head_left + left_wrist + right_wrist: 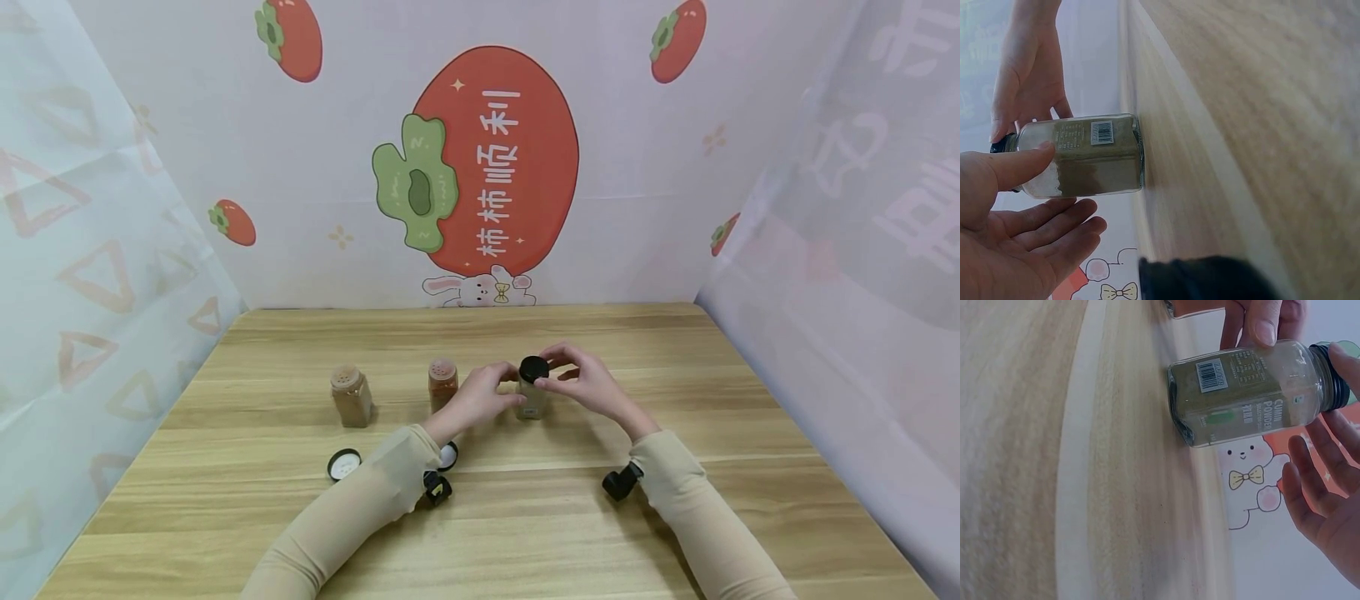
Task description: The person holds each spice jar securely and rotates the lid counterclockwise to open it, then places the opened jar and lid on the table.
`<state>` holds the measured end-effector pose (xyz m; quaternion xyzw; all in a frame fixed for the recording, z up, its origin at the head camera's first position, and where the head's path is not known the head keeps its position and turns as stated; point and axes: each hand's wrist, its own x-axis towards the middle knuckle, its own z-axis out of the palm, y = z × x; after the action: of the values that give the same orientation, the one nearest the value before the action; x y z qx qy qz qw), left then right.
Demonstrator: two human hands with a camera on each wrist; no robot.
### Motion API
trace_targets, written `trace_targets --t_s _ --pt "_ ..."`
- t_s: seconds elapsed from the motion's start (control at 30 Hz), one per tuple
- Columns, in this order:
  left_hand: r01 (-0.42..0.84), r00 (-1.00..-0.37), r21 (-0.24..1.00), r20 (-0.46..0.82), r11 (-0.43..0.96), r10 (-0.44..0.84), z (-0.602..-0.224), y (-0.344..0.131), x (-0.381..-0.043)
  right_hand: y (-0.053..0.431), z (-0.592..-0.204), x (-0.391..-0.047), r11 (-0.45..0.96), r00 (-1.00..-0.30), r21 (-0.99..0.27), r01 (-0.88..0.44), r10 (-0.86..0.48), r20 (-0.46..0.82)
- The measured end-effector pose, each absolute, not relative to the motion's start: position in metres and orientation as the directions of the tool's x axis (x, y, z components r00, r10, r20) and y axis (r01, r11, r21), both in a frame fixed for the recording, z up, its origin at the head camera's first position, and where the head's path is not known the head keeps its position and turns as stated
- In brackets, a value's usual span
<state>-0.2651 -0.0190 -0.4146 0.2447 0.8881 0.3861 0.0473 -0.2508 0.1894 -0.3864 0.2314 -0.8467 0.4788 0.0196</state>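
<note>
A clear cumin powder jar [530, 407] with a black lid [534, 368] stands upright on the wooden table, greenish-brown powder filling its lower part. My left hand [482, 395] holds the jar's body from the left. Its thumb lies across the glass in the left wrist view, with several fingers reaching past the far side. From the right, my right hand [589, 386] pinches the lid, thumb on the near rim and fingers behind. Printed text and a barcode show on the jar [1241, 394] in the right wrist view.
Left of my hands stand two jars with perforated tops, one of reddish powder [442, 385] and one of tan powder [352, 398]. Upturned black-rimmed caps, one at left [345, 464] and one by my left sleeve [448, 456], lie nearer me. A printed backdrop [337, 167] borders the table.
</note>
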Motion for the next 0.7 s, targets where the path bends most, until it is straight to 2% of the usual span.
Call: trace_targets --t_s 0.5,0.7 --pt "0.394 -0.876 0.707 0.094 0.588 0.473 -0.415 -0.019 -0.266 0.195 -0.378 -0.252 0.431 -0.852 -0.787 -0.441 -0.477 0.217" --pt "0.394 -0.876 0.708 0.096 0.586 0.473 -0.415 -0.019 -0.266 0.201 -0.388 -0.264 0.409 -0.82 -0.788 -0.461 -0.536 0.201"
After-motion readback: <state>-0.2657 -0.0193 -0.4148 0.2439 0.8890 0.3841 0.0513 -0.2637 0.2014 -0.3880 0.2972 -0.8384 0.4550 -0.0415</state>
